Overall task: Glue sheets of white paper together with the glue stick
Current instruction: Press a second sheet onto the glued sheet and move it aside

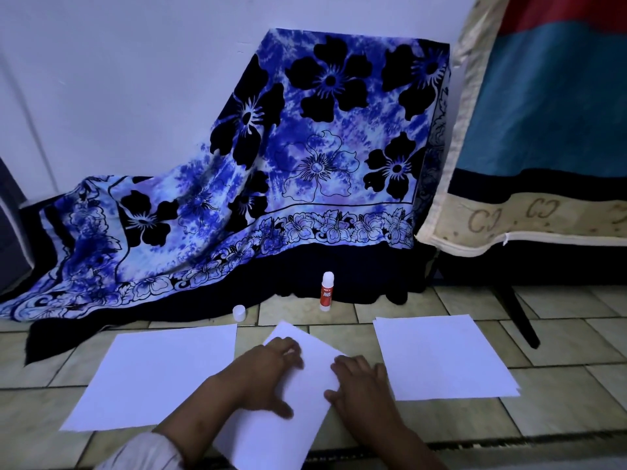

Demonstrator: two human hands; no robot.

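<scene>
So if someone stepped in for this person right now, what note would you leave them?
Left hand: pressing on the middle sheet, gripping nothing.
Right hand: the same, on that sheet's right side.
Things: the middle sheet lies tilted on the tiled floor, between the left sheet and the right stack. The glue stick stands upright beyond them, with its cap off to its left.
Done: glue stick uncapped; a join is probably being pressed.
Left: likely glue on the remaining sheets, then recap.
</scene>
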